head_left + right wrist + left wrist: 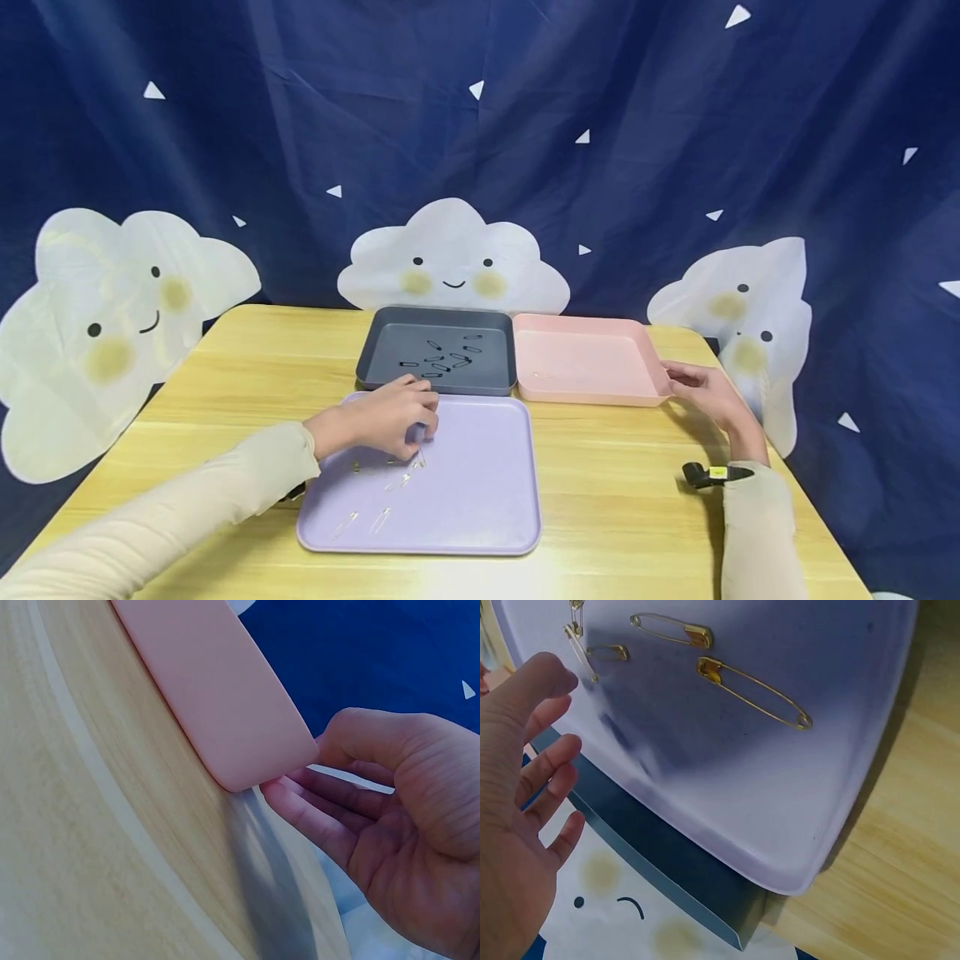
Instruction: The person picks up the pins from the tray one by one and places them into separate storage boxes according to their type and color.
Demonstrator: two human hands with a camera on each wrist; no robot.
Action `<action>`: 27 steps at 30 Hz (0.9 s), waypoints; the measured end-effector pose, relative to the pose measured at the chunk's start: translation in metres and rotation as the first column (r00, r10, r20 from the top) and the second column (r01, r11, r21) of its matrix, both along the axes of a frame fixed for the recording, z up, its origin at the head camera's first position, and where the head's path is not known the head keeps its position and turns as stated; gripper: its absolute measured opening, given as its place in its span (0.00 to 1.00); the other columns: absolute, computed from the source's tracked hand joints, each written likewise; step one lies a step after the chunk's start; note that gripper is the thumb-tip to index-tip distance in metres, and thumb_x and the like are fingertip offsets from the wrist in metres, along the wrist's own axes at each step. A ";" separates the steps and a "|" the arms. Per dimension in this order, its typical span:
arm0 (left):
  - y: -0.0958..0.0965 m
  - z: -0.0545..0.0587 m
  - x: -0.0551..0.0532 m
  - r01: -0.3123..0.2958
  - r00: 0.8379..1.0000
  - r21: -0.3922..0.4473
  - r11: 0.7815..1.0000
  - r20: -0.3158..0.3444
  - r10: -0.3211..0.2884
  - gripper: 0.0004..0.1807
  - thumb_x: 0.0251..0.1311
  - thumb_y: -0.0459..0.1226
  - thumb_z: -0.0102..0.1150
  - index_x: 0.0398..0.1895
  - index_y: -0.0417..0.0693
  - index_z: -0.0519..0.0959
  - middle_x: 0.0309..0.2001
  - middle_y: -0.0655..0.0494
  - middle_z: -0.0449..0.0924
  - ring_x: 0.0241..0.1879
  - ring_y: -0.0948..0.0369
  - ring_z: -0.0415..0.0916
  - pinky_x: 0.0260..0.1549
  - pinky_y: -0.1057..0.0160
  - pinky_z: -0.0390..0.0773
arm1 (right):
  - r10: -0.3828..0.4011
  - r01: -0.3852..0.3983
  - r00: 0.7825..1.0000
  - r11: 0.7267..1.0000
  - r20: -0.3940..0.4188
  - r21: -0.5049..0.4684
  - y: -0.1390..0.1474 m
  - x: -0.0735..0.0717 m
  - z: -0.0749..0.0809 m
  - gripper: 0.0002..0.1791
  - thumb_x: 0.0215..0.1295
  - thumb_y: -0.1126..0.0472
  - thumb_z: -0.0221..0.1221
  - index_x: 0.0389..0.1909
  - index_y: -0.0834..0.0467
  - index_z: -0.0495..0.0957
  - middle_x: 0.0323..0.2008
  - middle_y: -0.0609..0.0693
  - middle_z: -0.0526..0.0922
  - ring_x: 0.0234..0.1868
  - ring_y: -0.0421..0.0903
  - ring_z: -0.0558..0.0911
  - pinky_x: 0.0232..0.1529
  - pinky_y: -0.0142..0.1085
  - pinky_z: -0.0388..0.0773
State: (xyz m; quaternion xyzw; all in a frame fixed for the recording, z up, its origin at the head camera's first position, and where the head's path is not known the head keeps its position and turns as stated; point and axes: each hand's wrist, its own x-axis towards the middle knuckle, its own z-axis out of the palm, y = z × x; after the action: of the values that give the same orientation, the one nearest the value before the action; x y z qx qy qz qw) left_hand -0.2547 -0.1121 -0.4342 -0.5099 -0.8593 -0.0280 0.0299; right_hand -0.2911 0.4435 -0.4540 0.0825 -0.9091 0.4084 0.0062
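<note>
Over the lavender tray (480,500) my left hand (397,414) hovers with loosely bent fingers, and nothing shows between them. Several gold safety pins (754,697) lie on that tray, some close to my thumb tip (559,679). The hand may cover others. My right hand (705,390) pinches the near right corner of the pink tray (225,697), thumb on the rim side and fingers at the outer wall. A small gold pin (538,375) is faintly visible inside the pink tray. Several black safety pins (440,367) are scattered in the dark grey tray (390,333).
All three trays stand on a wooden table (607,500). The grey and pink trays sit side by side at the back, with the lavender tray in front of the grey one. Behind the table hangs a dark blue curtain (420,125) printed with clouds.
</note>
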 end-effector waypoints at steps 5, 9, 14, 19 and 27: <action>0.002 -0.002 0.002 0.006 1.000 -0.054 0.999 0.026 -0.005 0.07 0.44 0.43 0.73 0.28 0.64 0.84 0.36 0.69 0.74 0.41 0.65 0.66 0.46 0.60 0.67 | -0.002 0.002 1.000 1.000 0.005 -0.008 -0.001 -0.001 0.001 0.28 0.71 0.59 0.62 0.66 0.70 0.73 0.62 0.70 0.77 0.46 0.19 0.77 0.43 0.18 0.76; 0.004 -0.003 0.003 0.015 1.000 -0.067 0.998 0.023 -0.013 0.07 0.43 0.42 0.73 0.26 0.64 0.84 0.36 0.70 0.76 0.40 0.65 0.67 0.47 0.60 0.68 | -0.014 0.014 1.000 1.000 0.007 -0.016 -0.002 -0.001 0.000 0.28 0.69 0.59 0.64 0.66 0.69 0.74 0.62 0.69 0.78 0.46 0.21 0.79 0.43 0.19 0.76; 0.005 -0.004 0.002 0.024 1.000 -0.068 0.997 0.015 -0.023 0.07 0.42 0.41 0.73 0.24 0.64 0.83 0.34 0.71 0.75 0.39 0.66 0.67 0.45 0.60 0.69 | -0.012 0.011 1.000 1.000 -0.002 -0.024 0.000 -0.001 -0.001 0.28 0.68 0.62 0.65 0.66 0.70 0.73 0.61 0.70 0.78 0.48 0.25 0.80 0.43 0.19 0.77; 0.005 -0.005 0.002 0.029 1.000 -0.064 0.998 0.010 -0.029 0.08 0.44 0.41 0.73 0.21 0.65 0.81 0.32 0.72 0.75 0.39 0.66 0.68 0.45 0.61 0.69 | -0.009 0.009 1.000 1.000 -0.015 -0.025 0.001 -0.001 -0.001 0.28 0.68 0.63 0.65 0.66 0.71 0.73 0.60 0.70 0.79 0.47 0.26 0.81 0.42 0.19 0.77; 0.005 -0.007 0.004 0.024 1.000 -0.040 0.999 0.000 -0.024 0.09 0.45 0.42 0.73 0.20 0.64 0.79 0.31 0.71 0.74 0.38 0.66 0.68 0.44 0.61 0.69 | -0.006 0.006 1.000 1.000 -0.022 -0.020 0.002 -0.002 -0.004 0.29 0.68 0.64 0.64 0.66 0.71 0.72 0.55 0.72 0.82 0.43 0.24 0.80 0.41 0.20 0.77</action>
State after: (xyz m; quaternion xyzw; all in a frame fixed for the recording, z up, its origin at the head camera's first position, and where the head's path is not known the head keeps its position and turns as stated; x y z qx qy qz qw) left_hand -0.2510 -0.1076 -0.4416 -0.5205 -0.8536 -0.0111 0.0196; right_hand -0.2934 0.4454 -0.4578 0.0840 -0.9051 0.4165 0.0181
